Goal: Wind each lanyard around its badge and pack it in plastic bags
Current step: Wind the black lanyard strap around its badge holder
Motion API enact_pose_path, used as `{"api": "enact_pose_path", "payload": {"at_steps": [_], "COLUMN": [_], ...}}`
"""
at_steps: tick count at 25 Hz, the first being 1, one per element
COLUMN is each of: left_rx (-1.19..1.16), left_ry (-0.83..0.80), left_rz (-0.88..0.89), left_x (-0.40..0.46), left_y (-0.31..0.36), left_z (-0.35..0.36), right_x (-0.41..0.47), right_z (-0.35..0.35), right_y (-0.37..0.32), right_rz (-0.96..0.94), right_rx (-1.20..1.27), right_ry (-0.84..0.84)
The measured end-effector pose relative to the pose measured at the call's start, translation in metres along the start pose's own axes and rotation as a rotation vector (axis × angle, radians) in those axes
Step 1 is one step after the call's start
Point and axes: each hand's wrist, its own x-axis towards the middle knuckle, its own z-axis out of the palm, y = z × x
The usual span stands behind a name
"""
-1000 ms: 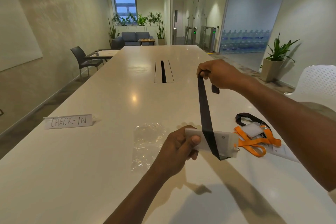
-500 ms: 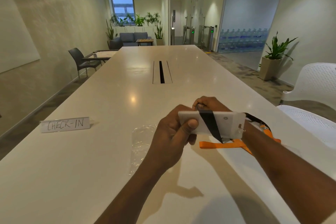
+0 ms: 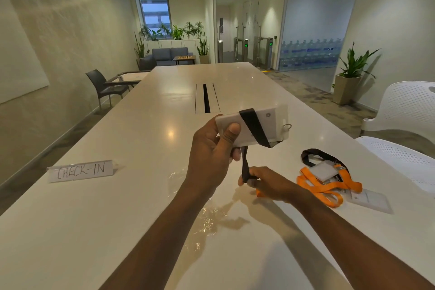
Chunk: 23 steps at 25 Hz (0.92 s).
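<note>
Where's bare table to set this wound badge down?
Bare tabletop lies between the CHECK-IN sign and the cable slot. The plastic bag lies under the arms, and the orange lanyard pile crowds the right side.

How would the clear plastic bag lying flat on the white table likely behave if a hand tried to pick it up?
The clear plastic bag looks thin and crinkled, so it would probably flop and collapse rather than hold its shape. It seems very light, likely to slide or flutter when nudged. Lying flat on the glossy white table, its edge may be awkward to pinch.
</note>
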Motion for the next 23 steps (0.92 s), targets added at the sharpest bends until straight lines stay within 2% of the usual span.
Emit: {"api": "enact_pose_path", "payload": {"at_steps": [4,12,15,20,23], "left_rx": [0.037,0.062,0.046,0.040,0.045], "left_ry": [0.055,0.108,0.133,0.124,0.155], "left_rz": [-0.045,-0.059,-0.048,-0.040,-0.035], "left_x": [0.003,0.006,0.006,0.006,0.004], "left_y": [-0.003,-0.008,-0.006,-0.009,-0.015], "left_z": [0.004,0.004,0.004,-0.001,-0.003], "right_x": [-0.005,-0.043,-0.046,-0.042,-0.041], "right_z": [-0.006,-0.005,0.002,0.013,0.025], "right_y": [-0.016,-0.085,-0.098,-0.103,-0.099], "right_rz": [-0.021,-0.319,-0.411,-0.353,-0.289], "right_rx": [0.053,0.596,0.686,0.560,0.674], "right_ry": [0.055,0.109,0.176,0.413,0.441]}}
